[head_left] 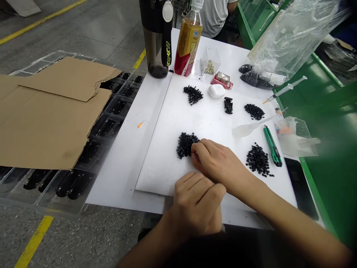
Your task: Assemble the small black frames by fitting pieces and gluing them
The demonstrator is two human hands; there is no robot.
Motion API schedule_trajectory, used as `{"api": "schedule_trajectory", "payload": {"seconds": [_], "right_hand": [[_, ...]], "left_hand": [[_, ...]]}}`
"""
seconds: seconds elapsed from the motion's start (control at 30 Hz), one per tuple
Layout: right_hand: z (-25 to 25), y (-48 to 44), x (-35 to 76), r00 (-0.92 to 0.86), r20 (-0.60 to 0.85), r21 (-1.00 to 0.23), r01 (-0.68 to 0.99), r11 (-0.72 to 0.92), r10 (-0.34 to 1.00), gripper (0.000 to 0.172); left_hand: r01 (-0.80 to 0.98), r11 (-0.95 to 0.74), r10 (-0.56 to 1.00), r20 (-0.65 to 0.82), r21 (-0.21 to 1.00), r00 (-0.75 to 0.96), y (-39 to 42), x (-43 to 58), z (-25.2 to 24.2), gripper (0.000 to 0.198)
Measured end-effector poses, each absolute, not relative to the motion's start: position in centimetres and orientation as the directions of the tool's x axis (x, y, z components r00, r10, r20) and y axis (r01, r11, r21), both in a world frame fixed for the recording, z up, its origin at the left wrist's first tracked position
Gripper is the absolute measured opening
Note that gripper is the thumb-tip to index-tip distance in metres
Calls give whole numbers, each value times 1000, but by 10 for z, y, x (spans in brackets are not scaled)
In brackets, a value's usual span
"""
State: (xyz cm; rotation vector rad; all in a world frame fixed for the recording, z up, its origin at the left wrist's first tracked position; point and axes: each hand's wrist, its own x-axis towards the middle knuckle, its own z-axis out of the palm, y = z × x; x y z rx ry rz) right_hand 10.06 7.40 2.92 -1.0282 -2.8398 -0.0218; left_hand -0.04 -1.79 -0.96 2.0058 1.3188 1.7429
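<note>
Small black pieces (185,145), 1 heap, lie on the white foam sheet (158,167), right hand (213,158) pinched narrow at the heap's right edge, left hand (196,203) curled nearby, any contents of either indiscernible.

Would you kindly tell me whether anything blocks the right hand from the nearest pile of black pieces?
Nothing visible does: the right hand is at the right edge of that pile of black pieces; the left hand sits nearer the wearer.

My left hand (196,203) and right hand (216,160) are bare, knuckles softly rounded; my slim forearms (267,201) are uncovered, above shadowed, dark clothing (245,247) at my lap.
</note>
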Motion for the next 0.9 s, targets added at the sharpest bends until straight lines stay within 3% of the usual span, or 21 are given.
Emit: {"api": "schedule_trajectory", "payload": {"seconds": [0.13,0.27,0.43,0.53,0.73,0.8,0.9], "right_hand": [[43,65,124,-692,133,-137,697,704,710,6],[43,42,171,-414,163,-292,847,445,895,6],[16,9,197,-215,181,-211,945,252,960,17],[12,-1,197,-204,209,-191,951,245,956,20],[28,6,215,-207,78,-366,904,221,975,10],[30,12,220,-258,52,-425,869,255,965,8],[29,21,222,-335,31,-447,838,313,942,7]], "left_hand": [[479,-598,701,709,643,-78,-18,-2,-10,30],[466,-587,725,686,662,-59,-15,-2,-10,31],[443,-573,774,634,690,13,-11,-1,-10,29],[418,-555,796,605,719,15,-9,-2,-9,33],[401,-456,849,524,794,-72,-7,-2,-3,33],[346,-360,899,421,866,-118,-7,-4,-1,26],[96,-135,970,151,986,-193,-6,-10,6,13]]}}
